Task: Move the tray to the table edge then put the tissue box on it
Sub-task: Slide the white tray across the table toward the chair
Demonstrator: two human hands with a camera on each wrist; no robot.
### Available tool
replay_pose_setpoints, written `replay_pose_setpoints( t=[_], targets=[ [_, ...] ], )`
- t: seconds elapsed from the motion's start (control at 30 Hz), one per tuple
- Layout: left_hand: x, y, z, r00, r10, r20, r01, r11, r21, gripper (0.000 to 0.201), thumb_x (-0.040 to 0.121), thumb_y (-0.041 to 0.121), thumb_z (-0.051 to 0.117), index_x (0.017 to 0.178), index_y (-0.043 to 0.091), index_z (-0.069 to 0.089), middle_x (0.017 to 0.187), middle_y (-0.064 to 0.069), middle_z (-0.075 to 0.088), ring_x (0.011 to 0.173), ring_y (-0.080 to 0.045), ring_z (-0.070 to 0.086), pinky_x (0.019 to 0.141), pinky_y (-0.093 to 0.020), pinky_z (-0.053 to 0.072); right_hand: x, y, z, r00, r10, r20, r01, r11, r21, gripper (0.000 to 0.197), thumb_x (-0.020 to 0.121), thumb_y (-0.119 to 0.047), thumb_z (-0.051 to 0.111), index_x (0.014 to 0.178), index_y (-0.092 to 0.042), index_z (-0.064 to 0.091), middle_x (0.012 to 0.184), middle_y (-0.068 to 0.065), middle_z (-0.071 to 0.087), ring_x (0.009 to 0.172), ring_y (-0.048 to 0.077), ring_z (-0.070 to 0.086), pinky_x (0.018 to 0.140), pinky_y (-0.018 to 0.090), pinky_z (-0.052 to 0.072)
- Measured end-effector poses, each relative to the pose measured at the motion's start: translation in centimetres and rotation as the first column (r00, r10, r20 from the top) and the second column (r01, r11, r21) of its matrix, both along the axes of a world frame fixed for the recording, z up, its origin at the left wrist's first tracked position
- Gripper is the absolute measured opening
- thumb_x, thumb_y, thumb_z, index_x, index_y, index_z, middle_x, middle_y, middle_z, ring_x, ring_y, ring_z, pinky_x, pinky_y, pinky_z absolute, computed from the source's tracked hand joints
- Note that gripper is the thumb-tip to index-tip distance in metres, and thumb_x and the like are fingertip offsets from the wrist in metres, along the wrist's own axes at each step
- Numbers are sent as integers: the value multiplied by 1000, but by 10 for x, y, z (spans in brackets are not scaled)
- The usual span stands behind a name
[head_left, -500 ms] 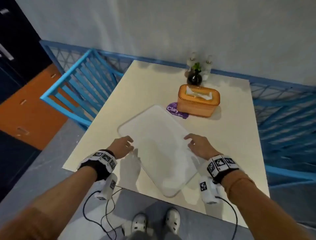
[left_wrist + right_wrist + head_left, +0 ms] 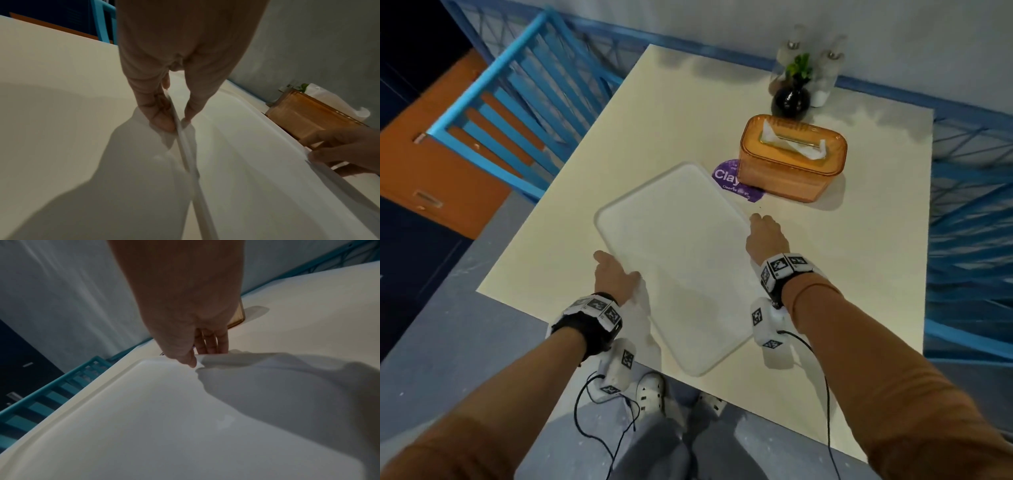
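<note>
Already pinched tray (image 2: 681,260) rim both sides, left hand (image 2: 614,275), right hand (image 2: 767,236), frame centre; tissue box (image 2: 792,157) upper right; thin rim grip, slippage risked, near corner past table (image 2: 619,137) edge

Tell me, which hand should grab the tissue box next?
Probably the right hand. It grips the tray on the side where the tissue box sits, just beyond its fingertips. The left hand pinches the opposite rim, farther from the box.

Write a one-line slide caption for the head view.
Both hands, left hand and right hand, grip the white tray by its long edges on the table; the orange tissue box waits behind.
</note>
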State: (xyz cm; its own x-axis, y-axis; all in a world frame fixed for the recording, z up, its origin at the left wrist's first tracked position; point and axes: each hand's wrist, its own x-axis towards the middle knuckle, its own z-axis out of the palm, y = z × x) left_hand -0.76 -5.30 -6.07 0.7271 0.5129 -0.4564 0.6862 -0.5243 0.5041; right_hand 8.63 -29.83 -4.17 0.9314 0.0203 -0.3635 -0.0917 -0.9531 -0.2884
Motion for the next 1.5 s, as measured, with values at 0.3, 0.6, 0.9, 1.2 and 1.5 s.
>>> replay_pose_setpoints(
  t=[0.3,0.6,0.9,1.2,1.5],
  targets=[
    [31,40,4,998,-5,69,7,1000,-23,39,88,3,54,122,-7,39,105,-26,60,107,-42,57,81,-41,45,13,13,0,995,-79,-62,85,992,96,30,89,5,41,117,2,51,122,26,54,107,39,58,81,38,48],
    [115,125,1,972,-227,55,223,973,63,28,86,1,54,113,-6,52,110,-28,64,100,-41,61,86,-45,52,16,78,-2,966,-244,-82,256,949,182,23,88,-4,42,110,1,49,109,24,57,85,35,58,67,33,43],
    [201,185,-3,885,-463,54,446,875,189,28,87,-2,47,114,-8,53,115,-29,59,106,-42,55,85,-44,45,33,154,-9,888,-451,-92,460,870,174,22,88,-7,45,108,2,48,111,26,56,85,34,54,70,33,41],
    [250,198,-7,827,-544,140,519,836,181,15,82,-9,43,85,-4,57,87,-15,42,80,-31,44,68,-33,32,56,179,-18,840,-542,-25,537,824,182,22,88,-6,47,107,5,49,109,27,59,80,29,48,68,33,39],
    [186,220,-1,827,-547,131,543,837,65,20,81,3,60,101,3,57,91,-11,51,80,-21,47,66,-25,41,22,176,-15,841,-534,-83,536,803,260,28,85,-9,58,111,0,54,94,19,63,73,26,56,68,28,43]
  ],
)
